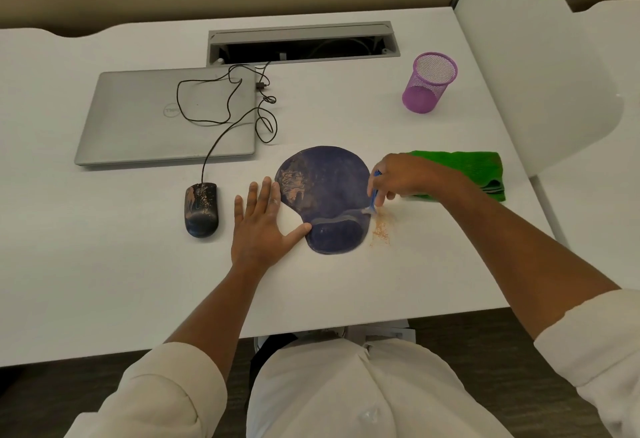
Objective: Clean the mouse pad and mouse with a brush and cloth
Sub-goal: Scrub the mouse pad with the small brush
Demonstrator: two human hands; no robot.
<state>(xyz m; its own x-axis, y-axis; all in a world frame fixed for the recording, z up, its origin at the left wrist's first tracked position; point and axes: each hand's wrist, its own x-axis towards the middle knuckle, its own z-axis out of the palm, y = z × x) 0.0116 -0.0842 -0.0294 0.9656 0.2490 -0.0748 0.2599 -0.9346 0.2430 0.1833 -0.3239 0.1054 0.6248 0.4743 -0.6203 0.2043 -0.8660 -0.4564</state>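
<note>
Left hand [259,226] flat, bracing the dusty purple gel mouse pad [325,195]; right hand [398,178] pinching the small blue brush [373,195], which may scatter grit across the white tabletop [104,264].

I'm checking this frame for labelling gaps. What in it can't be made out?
Head view, the only one:
- Brush: the right hand grips it and covers most of the handle.
- Green cloth: its near left part sits behind the right hand and forearm.
- Mouse pad: its left edge lies under the left hand fingertips.
- Cable tray: its dark interior hides where the cables run.
</note>
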